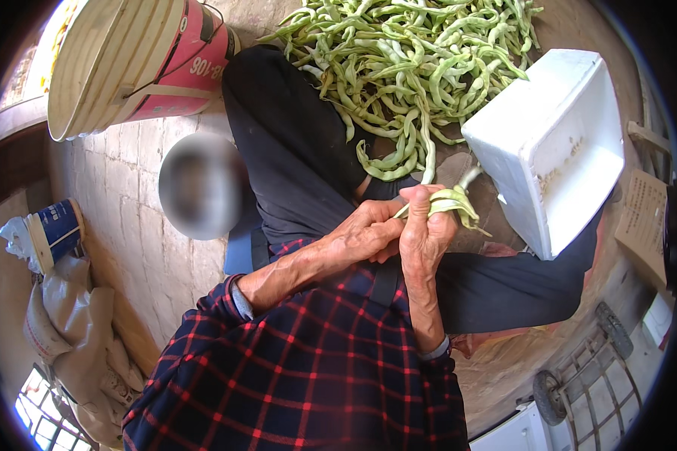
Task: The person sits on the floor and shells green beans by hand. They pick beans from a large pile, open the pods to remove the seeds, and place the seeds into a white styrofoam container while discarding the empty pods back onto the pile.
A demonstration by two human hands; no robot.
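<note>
My right hand point(427, 231) is shut on a pale green bean pod point(454, 203) whose shell looks split, its end sticking out past the fingers. Against it, my left hand point(375, 228) has its fingers closed at the near end of the pod; its fingertips are partly hidden. Just above both hands, a large heap of long green bean pods point(406, 62) lies on the floor between my legs, some hanging towards my hands. A white foam box point(575, 163) is tilted on its side to the right, with several small pale beans point(561, 163) inside.
A pink and white plastic bucket point(163, 62) lies at the upper left. Farther left are a blue and white bucket point(59, 228) and plastic sacks point(79, 332). A wheeled metal cart point(587, 383) stands at the lower right, near a cardboard box point(643, 225).
</note>
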